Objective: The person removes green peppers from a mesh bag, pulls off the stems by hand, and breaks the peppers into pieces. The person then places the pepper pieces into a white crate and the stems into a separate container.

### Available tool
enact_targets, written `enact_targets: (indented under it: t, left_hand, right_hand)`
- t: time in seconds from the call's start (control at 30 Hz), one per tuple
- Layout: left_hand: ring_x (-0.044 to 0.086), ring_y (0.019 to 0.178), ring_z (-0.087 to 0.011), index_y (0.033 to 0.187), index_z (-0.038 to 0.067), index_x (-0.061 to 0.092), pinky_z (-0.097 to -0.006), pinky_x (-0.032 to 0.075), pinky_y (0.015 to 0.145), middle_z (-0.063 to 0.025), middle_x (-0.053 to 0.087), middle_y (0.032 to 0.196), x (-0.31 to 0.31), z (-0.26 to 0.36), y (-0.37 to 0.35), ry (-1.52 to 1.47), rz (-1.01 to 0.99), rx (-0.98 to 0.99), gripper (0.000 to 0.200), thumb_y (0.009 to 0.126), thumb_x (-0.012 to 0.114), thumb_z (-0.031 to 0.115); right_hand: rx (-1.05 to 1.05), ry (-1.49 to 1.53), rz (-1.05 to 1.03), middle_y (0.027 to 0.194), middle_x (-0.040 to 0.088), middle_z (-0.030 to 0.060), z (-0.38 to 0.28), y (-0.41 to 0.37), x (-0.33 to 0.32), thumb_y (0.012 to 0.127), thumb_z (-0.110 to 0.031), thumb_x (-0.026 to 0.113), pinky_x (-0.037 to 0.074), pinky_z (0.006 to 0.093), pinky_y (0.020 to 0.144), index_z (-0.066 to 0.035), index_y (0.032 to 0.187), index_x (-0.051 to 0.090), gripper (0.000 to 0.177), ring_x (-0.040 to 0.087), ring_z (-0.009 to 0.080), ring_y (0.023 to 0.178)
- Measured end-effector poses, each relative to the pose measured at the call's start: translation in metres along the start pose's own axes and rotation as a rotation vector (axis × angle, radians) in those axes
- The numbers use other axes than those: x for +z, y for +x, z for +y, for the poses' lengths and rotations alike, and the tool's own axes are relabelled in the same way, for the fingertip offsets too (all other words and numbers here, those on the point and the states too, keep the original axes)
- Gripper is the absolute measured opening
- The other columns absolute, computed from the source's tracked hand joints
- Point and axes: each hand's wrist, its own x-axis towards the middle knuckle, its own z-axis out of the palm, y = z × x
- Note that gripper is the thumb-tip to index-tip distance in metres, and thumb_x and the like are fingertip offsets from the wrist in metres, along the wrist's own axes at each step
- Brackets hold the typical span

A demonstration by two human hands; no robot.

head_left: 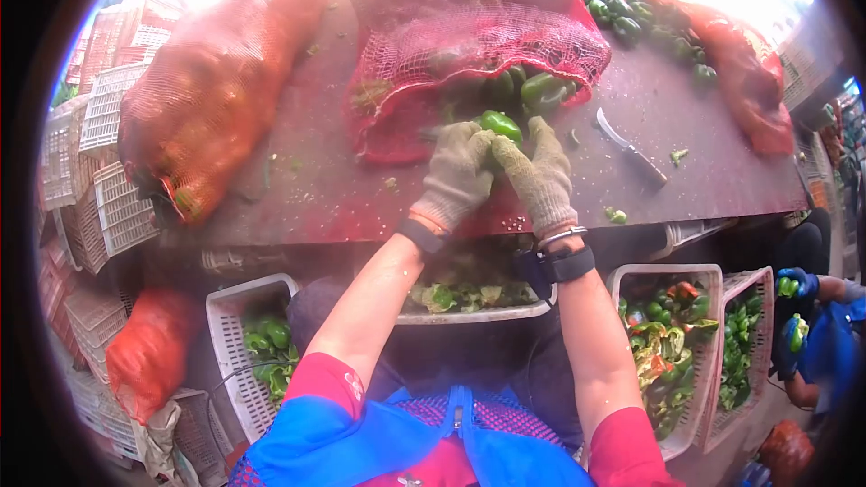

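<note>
Both my hands wear light knitted gloves and meet over the table (pixel 316 153) at the mouth of a red mesh sack (pixel 478 0). A shiny green bell pepper (pixel 501 125) sits between the fingertips of my left hand (pixel 458 169) and my right hand (pixel 538 171), and both are closed on it. Just behind it, more green peppers (pixel 544 90) show at the sack's opening; those deeper inside are veiled by the mesh. To the right of my right hand a knife (pixel 630 146) with a curved blade lies on the tabletop.
A full orange mesh sack (pixel 225 81) stands at left, another (pixel 735 72) at right beside a pepper pile (pixel 622 0). Below the table edge are crates of peppers (pixel 216 325) and scraps (pixel 616 284). Another person's gloved hand (pixel 798 281) holds a pepper at far right.
</note>
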Motion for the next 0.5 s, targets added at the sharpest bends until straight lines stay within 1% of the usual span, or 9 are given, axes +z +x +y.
enact_targets:
  t: [0.03,0.13,0.23,0.33,0.37,0.4,0.43,0.47,0.5]
  left_hand:
    - [0.052,0.112,-0.0338,0.120,0.008,0.053,-0.0412,0.045,0.096,-0.0156,0.056,0.114,0.004,-0.004,-0.004,-0.072,0.034,-0.083,0.060,0.064,0.074,0.007]
    - [0.051,0.118,-0.0295,0.126,0.008,0.052,-0.0379,0.043,0.099,-0.0152,0.055,0.122,0.009,-0.011,-0.002,-0.359,0.099,-0.382,0.060,0.070,0.074,0.008]
    - [0.053,0.118,-0.0228,0.136,0.008,0.048,-0.0340,0.044,0.098,-0.0120,0.056,0.124,0.000,-0.007,0.011,-0.746,0.040,-0.774,0.064,0.078,0.074,0.015]
    - [0.060,0.106,-0.0214,0.135,0.007,0.047,-0.0320,0.052,0.088,-0.0107,0.059,0.117,-0.029,-0.006,0.013,-1.138,-0.155,-0.707,0.061,0.080,0.071,0.014]
    - [0.064,0.093,-0.0192,0.132,0.008,0.049,-0.0301,0.057,0.075,-0.0099,0.061,0.112,-0.049,0.002,0.009,-1.191,-0.201,-0.816,0.055,0.081,0.070,0.014]
    - [0.065,0.092,-0.0193,0.131,0.008,0.050,-0.0303,0.058,0.073,-0.0101,0.061,0.112,-0.067,0.012,0.002,-1.134,-0.176,-0.848,0.054,0.082,0.070,0.014]
    - [0.065,0.090,-0.0193,0.131,0.008,0.050,-0.0305,0.058,0.071,-0.0103,0.061,0.111,-0.082,0.021,-0.009,-1.075,-0.149,-0.887,0.053,0.082,0.070,0.014]
    - [0.065,0.088,-0.0194,0.130,0.008,0.051,-0.0307,0.059,0.068,-0.0105,0.061,0.111,-0.093,0.025,-0.022,-1.011,-0.122,-0.929,0.052,0.082,0.070,0.014]
    - [0.065,0.092,-0.0200,0.129,0.009,0.052,-0.0317,0.057,0.075,-0.0098,0.062,0.110,-0.099,0.026,-0.036,-1.026,-0.092,-0.974,0.051,0.082,0.071,0.015]
  right_hand:
    - [-0.109,-0.122,0.053,0.117,0.062,0.0226,0.003,0.002,0.008,0.078,-0.039,0.075,0.049,0.0397,0.092,-0.001,0.128,0.055,0.066,0.062,0.0336,0.107]
    - [-0.009,-0.021,-0.110,0.127,0.056,0.0238,0.008,0.006,0.014,0.075,-0.037,0.077,0.044,0.0407,0.101,-0.003,0.135,0.049,0.075,0.056,0.0343,0.118]
    - [0.053,0.187,-0.197,0.119,0.062,0.0197,0.007,0.015,0.007,0.073,-0.028,0.079,0.050,0.0355,0.091,-0.002,0.133,0.050,0.072,0.062,0.0272,0.106]
    - [0.148,0.432,-0.417,0.114,0.064,0.0153,-0.009,0.010,-0.006,0.076,-0.022,0.076,0.053,0.0304,0.083,0.000,0.134,0.049,0.067,0.064,0.0194,0.097]
    - [0.215,0.500,-0.518,0.115,0.064,0.0154,-0.023,0.004,-0.016,0.078,-0.021,0.075,0.053,0.0304,0.083,0.000,0.134,0.049,0.066,0.064,0.0192,0.097]
    - [0.289,0.569,-0.626,0.115,0.063,0.0155,-0.035,-0.005,-0.021,0.079,-0.021,0.074,0.053,0.0305,0.083,-0.001,0.135,0.048,0.065,0.064,0.0190,0.097]
    - [0.290,0.587,-0.696,0.115,0.063,0.0162,-0.040,-0.015,-0.018,0.083,-0.022,0.071,0.052,0.0313,0.084,-0.002,0.135,0.048,0.060,0.063,0.0203,0.099]
    - [0.187,0.453,-0.637,0.114,0.063,0.0160,-0.041,-0.028,-0.009,0.084,-0.022,0.070,0.052,0.0318,0.085,-0.002,0.135,0.048,0.060,0.063,0.0204,0.099]
    - [0.080,0.325,-0.579,0.114,0.063,0.0157,-0.039,-0.043,0.004,0.084,-0.023,0.070,0.051,0.0323,0.086,-0.002,0.135,0.047,0.059,0.063,0.0206,0.100]
